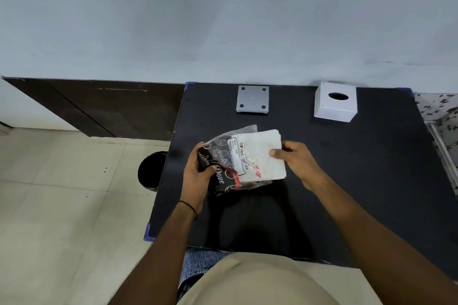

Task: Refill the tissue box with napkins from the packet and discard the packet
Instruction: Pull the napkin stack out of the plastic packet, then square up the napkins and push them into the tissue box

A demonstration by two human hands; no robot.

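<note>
Over the middle of the black table [347, 193] I hold a clear plastic packet [223, 156] with black and red print. My left hand [198, 178] grips its left end. A stack of white napkins [262, 151] sticks halfway out of the packet's right side, and my right hand [295, 158] pinches the stack's right edge. The white tissue box cover [335, 103], with an oval slot on top, stands at the table's far right. Its flat grey base plate [252, 99] lies apart from it, at the far middle.
A black round bin [151, 171] stands on the tiled floor just left of the table. A dark wooden panel [99, 106] runs along the wall behind it. A patterned surface [441, 116] borders the table's right edge.
</note>
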